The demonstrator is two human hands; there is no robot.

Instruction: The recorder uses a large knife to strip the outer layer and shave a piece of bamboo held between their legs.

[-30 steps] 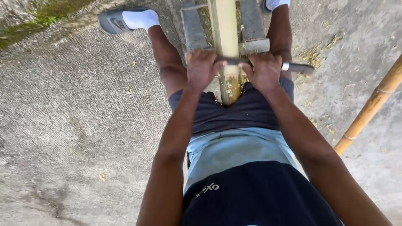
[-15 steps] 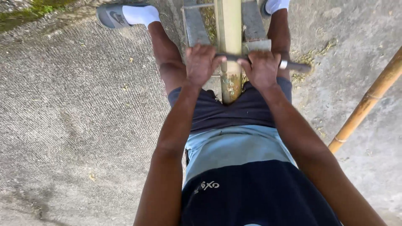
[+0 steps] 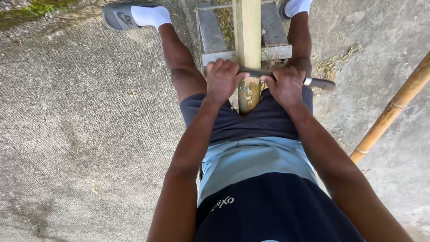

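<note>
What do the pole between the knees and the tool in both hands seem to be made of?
The pole looks like bamboo: pale yellow-green, smooth, round, with a darker, rougher near end. The tool seems to be metal: a thin dark bar across the pole, gripped by the left hand and right hand; its free end looks dark, perhaps a handle.

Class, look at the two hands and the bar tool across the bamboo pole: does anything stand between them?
Nothing visible does. The left hand and right hand both grip the bar tool, which lies straight across the bamboo pole.
</note>
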